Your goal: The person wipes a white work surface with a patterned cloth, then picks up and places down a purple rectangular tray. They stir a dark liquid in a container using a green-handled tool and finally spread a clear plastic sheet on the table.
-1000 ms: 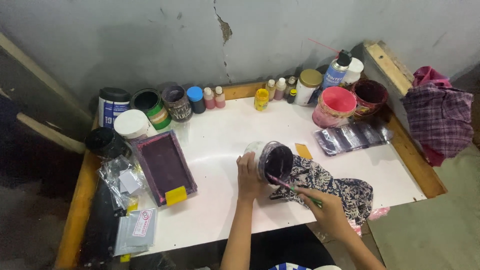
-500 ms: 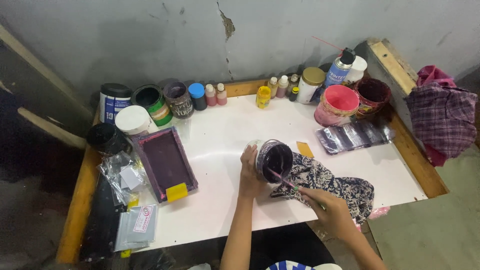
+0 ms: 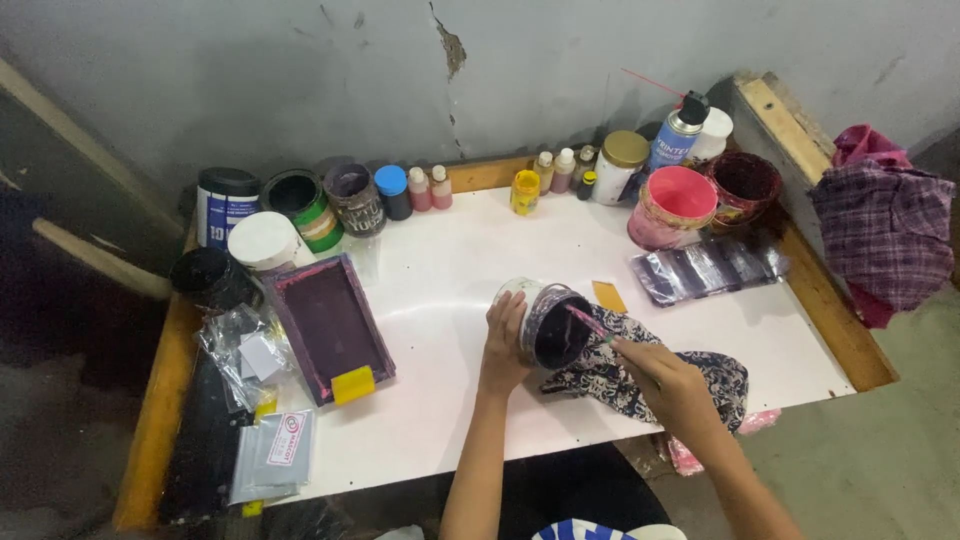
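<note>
My left hand (image 3: 503, 343) grips the side of a tilted jar (image 3: 548, 322) filled with dark purple paint, its mouth turned toward me. My right hand (image 3: 665, 380) holds a thin pink-stained stick (image 3: 588, 322) whose tip dips into the jar's mouth. Beneath the jar and my right hand lies a crumpled black-and-white patterned cloth (image 3: 650, 378) on the white table (image 3: 450, 270).
A purple-stained framed screen (image 3: 328, 325) with a yellow squeegee (image 3: 353, 384) lies at left beside plastic bags (image 3: 243, 345). Paint jars, small bottles, a spray can (image 3: 675, 132) and a pink tub (image 3: 673, 205) line the back. A purple-smeared plastic sheet (image 3: 706, 267) and checked cloth (image 3: 885, 230) sit right.
The stick in my right hand has shifted a little inside the jar; the jar stays tilted in my left hand over the cloth.
</note>
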